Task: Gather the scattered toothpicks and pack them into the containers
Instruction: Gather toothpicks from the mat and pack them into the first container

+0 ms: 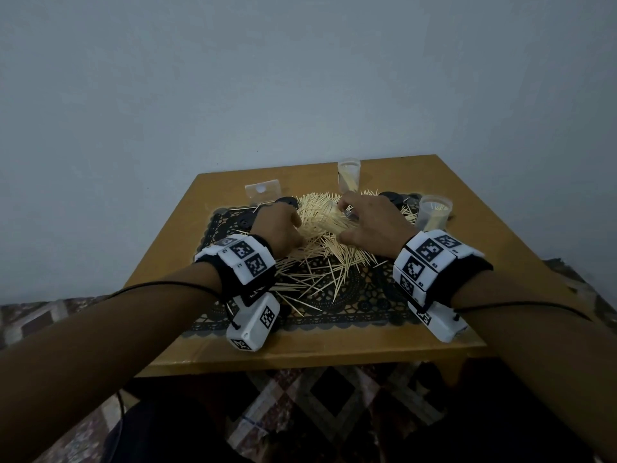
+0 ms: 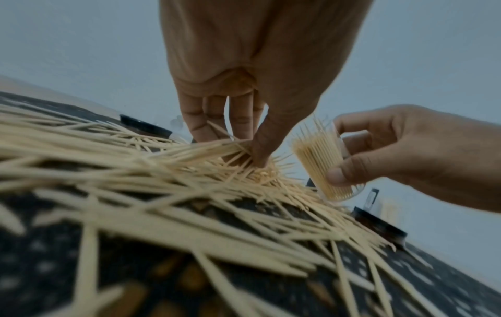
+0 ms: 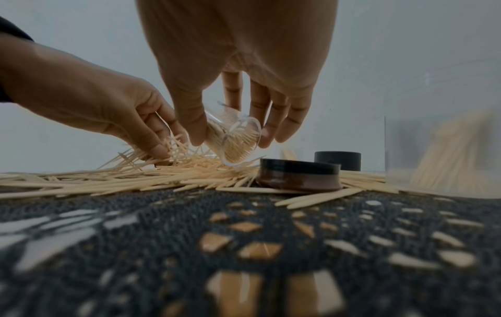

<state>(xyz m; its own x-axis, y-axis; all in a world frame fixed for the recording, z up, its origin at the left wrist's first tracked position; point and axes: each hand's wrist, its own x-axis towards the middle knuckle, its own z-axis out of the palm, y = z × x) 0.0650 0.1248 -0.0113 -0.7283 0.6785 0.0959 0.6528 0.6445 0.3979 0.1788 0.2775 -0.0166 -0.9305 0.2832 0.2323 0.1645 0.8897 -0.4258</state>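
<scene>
The right hand (image 1: 374, 225) grips a clear container (image 2: 324, 169) between thumb and fingers, tilted so that its mouth faces the left hand; it appears nearly full of toothpicks standing lengthwise. The tilt is judged to ease feeding further sticks in along their length. The left hand (image 1: 280, 228) is sunk into the toothpick pile (image 1: 320, 228), fingers and thumb pinching a small bunch of sticks just beside the held container's mouth.

The pile lies on a black lace mat (image 1: 350, 305) at the middle of the table (image 1: 334, 345), thickest toward the far edge, with loose sticks fanning toward the near edge.

Containers on the table:
- One clear cup (image 1: 349, 177) stands upright near the far edge, partly filled with toothpicks leaning inside.
- A second clear cup (image 1: 434, 213) stands upright toward the right edge, fuller, open at the top.
- A clear rectangular box (image 1: 262, 192) sits toward the far left corner; contents cannot be made out.

Black lids (image 3: 298, 173) lie on the mat near the right-hand cup, off every container.

Judgement: packing is under way, and a large share of the sticks is not yet gathered.
</scene>
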